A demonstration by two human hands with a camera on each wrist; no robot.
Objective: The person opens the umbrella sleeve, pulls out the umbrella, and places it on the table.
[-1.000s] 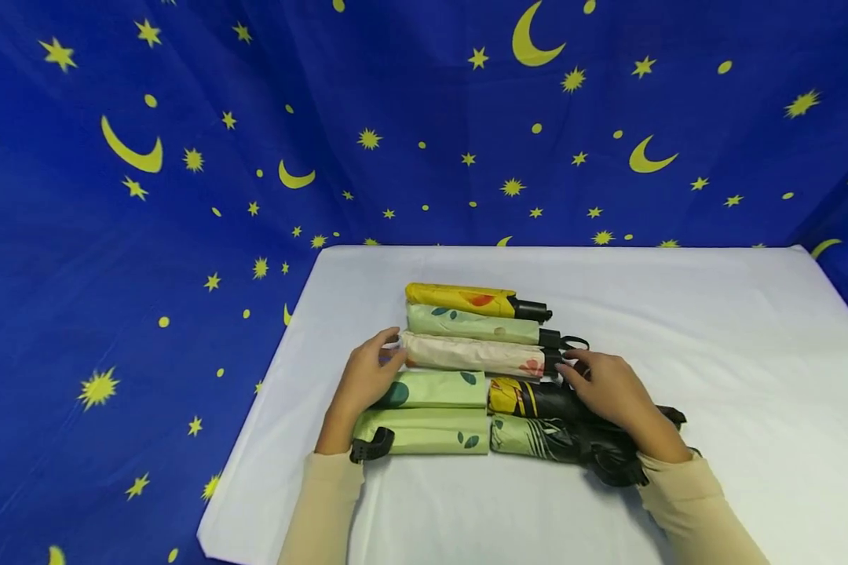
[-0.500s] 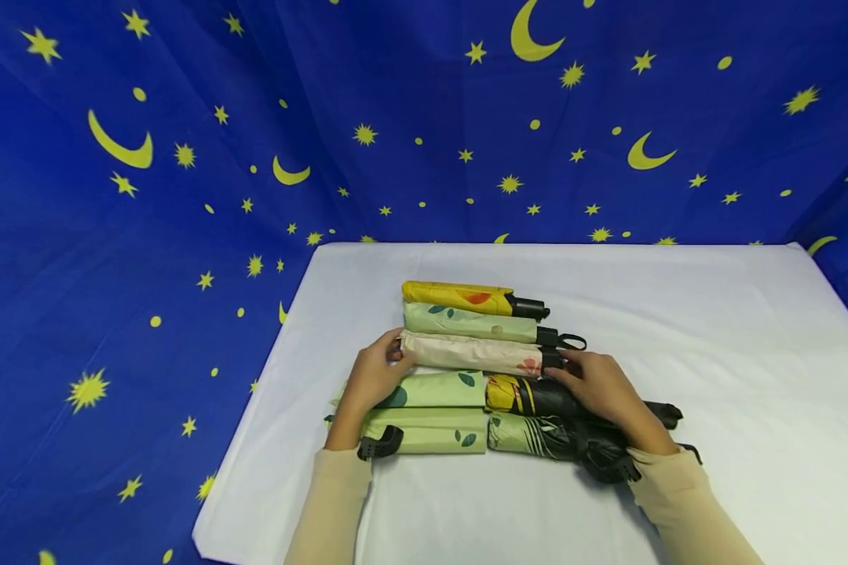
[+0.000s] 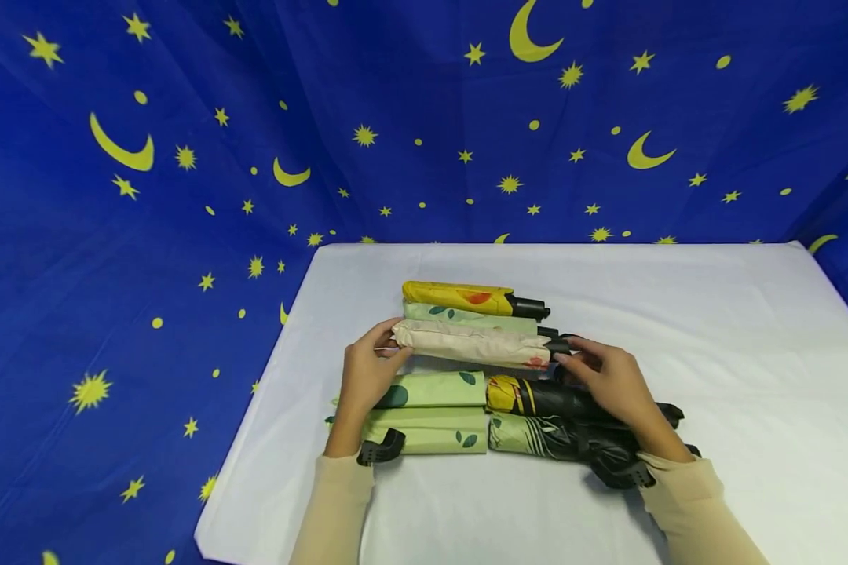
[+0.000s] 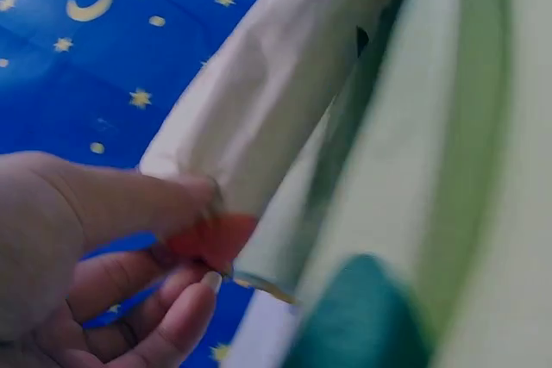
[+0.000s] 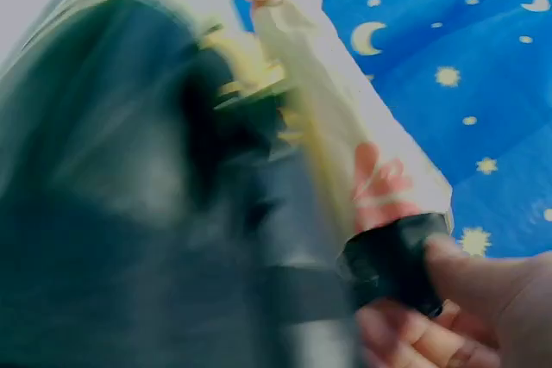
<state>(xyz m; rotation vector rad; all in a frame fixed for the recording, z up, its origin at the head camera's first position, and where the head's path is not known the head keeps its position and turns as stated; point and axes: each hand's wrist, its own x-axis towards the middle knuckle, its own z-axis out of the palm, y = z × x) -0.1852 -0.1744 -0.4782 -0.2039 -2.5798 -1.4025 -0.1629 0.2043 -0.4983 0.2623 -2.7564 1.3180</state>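
A cream folded umbrella (image 3: pixel 473 344) with a red flower print is held at both ends, raised a little above the table. My left hand (image 3: pixel 369 369) pinches its fabric end; in the left wrist view the thumb (image 4: pixel 147 200) presses near a red patch. At the black handle (image 5: pixel 397 256), my right hand (image 3: pixel 611 384) grips with thumb and fingers. Behind it lie a pale green umbrella (image 3: pixel 431 312), partly covered by the cream one, and a yellow umbrella (image 3: pixel 459 298) with a black handle.
Nearer the person lie two light green umbrellas or sleeves (image 3: pixel 438 431) with leaf prints. Right of them are a yellow-and-black umbrella (image 3: pixel 537 396) and a green-and-black one (image 3: pixel 537 438). All rest on a white table (image 3: pixel 749 353) before a blue star-patterned cloth (image 3: pixel 424 94).
Both hands have closed on the ends of the cream umbrella. It has risen off the table and shifted slightly away from the person, now overlapping the pale green one.
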